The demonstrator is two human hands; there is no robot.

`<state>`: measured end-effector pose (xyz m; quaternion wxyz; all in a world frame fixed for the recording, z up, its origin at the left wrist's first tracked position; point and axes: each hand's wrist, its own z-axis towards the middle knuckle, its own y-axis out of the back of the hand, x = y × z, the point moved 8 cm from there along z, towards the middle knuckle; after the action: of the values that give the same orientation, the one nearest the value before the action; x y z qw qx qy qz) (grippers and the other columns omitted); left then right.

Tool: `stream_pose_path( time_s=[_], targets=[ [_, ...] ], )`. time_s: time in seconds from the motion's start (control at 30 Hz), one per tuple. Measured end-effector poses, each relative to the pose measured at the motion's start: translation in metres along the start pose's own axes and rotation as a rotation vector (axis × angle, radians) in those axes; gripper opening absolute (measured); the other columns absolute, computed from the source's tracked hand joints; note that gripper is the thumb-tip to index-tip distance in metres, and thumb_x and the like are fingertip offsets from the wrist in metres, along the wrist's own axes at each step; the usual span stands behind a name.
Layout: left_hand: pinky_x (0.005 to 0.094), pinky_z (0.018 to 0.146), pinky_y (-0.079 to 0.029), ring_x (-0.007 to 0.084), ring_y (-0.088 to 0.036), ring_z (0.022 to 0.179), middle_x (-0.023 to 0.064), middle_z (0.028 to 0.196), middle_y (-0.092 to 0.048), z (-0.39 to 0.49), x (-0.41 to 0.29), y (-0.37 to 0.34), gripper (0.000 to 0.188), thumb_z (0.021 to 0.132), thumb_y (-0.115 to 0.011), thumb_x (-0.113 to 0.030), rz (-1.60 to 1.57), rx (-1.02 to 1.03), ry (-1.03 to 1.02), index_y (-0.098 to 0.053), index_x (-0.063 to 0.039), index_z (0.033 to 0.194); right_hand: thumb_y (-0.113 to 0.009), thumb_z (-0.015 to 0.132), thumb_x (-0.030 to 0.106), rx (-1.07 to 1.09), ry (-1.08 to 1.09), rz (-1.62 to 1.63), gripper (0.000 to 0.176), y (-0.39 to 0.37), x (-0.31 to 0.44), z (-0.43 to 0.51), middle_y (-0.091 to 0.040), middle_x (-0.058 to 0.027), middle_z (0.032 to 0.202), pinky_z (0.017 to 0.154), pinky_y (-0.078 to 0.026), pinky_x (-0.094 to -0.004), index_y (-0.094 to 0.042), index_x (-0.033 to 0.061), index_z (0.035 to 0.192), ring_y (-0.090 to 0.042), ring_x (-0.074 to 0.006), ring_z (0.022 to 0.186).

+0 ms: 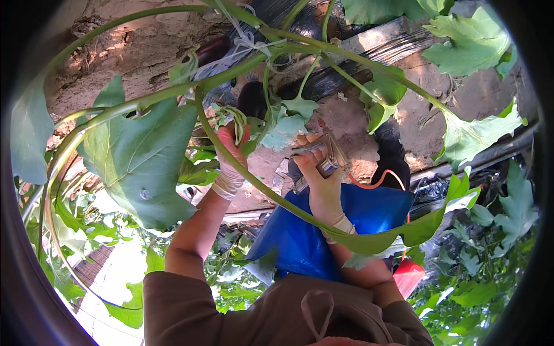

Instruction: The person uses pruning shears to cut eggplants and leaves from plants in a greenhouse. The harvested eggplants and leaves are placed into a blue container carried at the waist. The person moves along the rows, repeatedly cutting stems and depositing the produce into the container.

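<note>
My left hand (231,147), in a thin pale glove, has its fingers around a curled eggplant leaf (236,119), left of centre. Just above it a dark eggplant (252,100) hangs among the stems. My right hand (320,173), gloved too, grips a metal spray gun (326,162) whose nozzle points up and away from me. An orange hose (374,184) runs from the gun down the right side. A thick green stem (255,181) with a leaf at its end passes between the camera and my forearms.
White twine (255,43) is tied round the branching stem above. Another eggplant (213,49) hangs at upper left. A large leaf (138,160) fills the left. Black plastic film (402,47) lies along the soil. A blue plastic sheet (298,238) covers my lap; a red object (408,277) is at lower right.
</note>
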<state>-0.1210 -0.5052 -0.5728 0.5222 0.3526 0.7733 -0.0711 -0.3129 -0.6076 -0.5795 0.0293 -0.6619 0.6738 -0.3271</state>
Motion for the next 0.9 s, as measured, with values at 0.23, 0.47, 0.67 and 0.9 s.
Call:
stream_pose_path(
  time_s=[0.23,0.47,0.67,0.9],
  targets=[
    [0.0509,0.087,-0.044,0.0275,-0.056,0.071,0.0069,0.069,-0.052,-0.12,-0.059,0.022,0.061,0.105,-0.025,-0.047,0.332,0.318,-0.573,-0.04,-0.01,0.059,-0.052,0.1,0.015,-0.066,-0.118,0.034,0.038,0.011,-0.041,-0.013,-0.056,-0.0076,0.135,0.108,-0.042,-0.0389,-0.048,0.0072,0.138,-0.053,-0.0221,0.128],
    [0.049,0.08,-0.043,0.0243,-0.051,0.058,0.0049,0.061,-0.047,-0.208,-0.053,0.121,0.064,0.106,-0.024,-0.051,-0.254,0.011,-0.348,-0.038,-0.011,0.057,-0.051,0.101,0.021,-0.034,-0.293,0.014,0.042,0.01,-0.112,-0.031,-0.053,-0.0107,0.141,0.112,-0.039,-0.043,-0.046,0.0056,0.14,-0.049,-0.0279,0.133],
    [0.0416,0.08,-0.036,0.0193,-0.032,0.053,0.0003,0.053,-0.03,-0.242,0.082,0.22,0.062,0.104,-0.033,-0.052,-0.703,-0.544,-0.075,-0.039,-0.012,0.056,-0.047,0.102,0.023,-0.033,-0.402,-0.08,0.041,0.022,-0.155,-0.039,-0.051,-0.0128,0.143,0.113,-0.038,-0.0445,-0.048,0.0052,0.139,-0.047,-0.0306,0.134],
    [0.0377,0.064,-0.045,0.0208,-0.051,0.054,0.0067,0.055,-0.051,-0.237,0.183,0.31,0.053,0.105,-0.043,-0.036,0.463,-0.601,0.002,-0.049,-0.005,0.062,-0.048,0.102,0.024,-0.014,-0.427,-0.163,0.042,0.021,-0.176,-0.041,-0.052,-0.0122,0.143,0.112,-0.04,-0.0439,-0.047,0.0061,0.14,-0.048,-0.0296,0.135]
  ],
)
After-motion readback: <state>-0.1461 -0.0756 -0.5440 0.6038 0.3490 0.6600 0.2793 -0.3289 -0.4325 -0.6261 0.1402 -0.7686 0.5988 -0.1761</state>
